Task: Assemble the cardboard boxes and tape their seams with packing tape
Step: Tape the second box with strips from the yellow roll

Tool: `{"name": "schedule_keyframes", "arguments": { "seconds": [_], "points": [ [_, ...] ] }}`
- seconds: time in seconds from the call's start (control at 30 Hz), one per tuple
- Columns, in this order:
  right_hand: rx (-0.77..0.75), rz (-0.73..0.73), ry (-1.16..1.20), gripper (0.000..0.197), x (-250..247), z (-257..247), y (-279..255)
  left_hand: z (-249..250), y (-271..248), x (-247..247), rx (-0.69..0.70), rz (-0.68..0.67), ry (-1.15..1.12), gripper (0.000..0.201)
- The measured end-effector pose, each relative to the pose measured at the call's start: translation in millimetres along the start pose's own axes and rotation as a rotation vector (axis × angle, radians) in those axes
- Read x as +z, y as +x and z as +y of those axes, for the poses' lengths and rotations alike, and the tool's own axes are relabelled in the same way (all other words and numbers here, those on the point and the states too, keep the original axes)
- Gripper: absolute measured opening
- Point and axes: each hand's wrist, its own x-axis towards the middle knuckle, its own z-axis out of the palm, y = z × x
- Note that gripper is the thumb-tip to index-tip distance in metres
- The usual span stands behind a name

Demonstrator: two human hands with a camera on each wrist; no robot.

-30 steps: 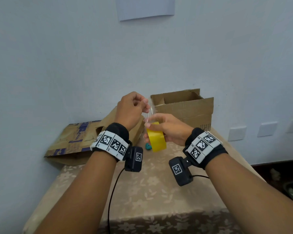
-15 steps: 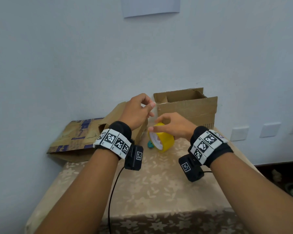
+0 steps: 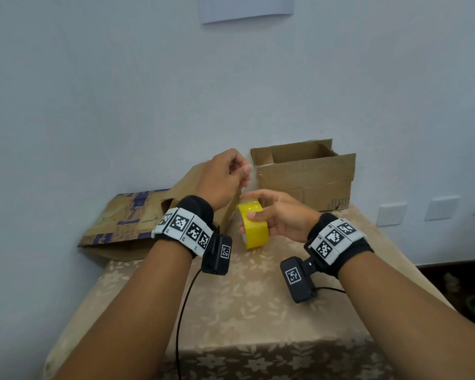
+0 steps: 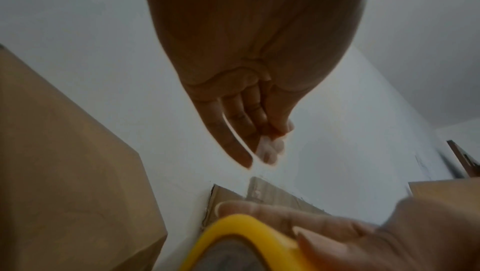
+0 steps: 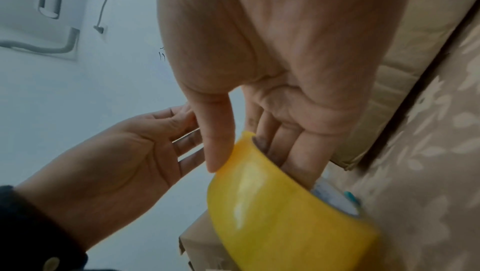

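Observation:
My right hand [image 3: 248,207] grips a yellow packing tape roll [image 3: 255,229] just above the table, thumb on its outer face and fingers over the top. In the right wrist view the fingers [image 5: 285,152] reach into the roll [image 5: 285,203]. My left hand [image 3: 244,174] hovers just above the roll, thumb against fingertips [image 4: 270,148], pinching what looks like a clear tape end. An open brown box [image 3: 307,176] stands upright behind the hands. A partly flattened printed box [image 3: 126,220] lies at the left against the wall.
A floral cloth covers the table [image 3: 244,311], whose front edge is near me. A black cable [image 3: 181,311] hangs from the left wrist camera. A small teal thing [image 5: 350,195] lies beside the roll. The wall stands close behind both boxes.
The right hand tipped the roll toward the table with its core facing me, then turned it edge-on again with a new grip. The left hand stayed raised above it.

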Motion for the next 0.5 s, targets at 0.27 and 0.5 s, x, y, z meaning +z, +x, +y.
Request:
{"name": "schedule_keyframes", "arguments": {
  "seconds": [0.27,0.5],
  "points": [
    [0.073,0.006,-0.162,0.028,2.1,-1.3,-3.8,2.6,1.6,2.5,0.013,0.099,-0.063,0.012],
    [-0.005,0.211,-0.519,0.046,-8.3,-14.7,0.5,0.8,3.7,2.4,0.015,0.11,-0.052,0.008]
  ]
}}
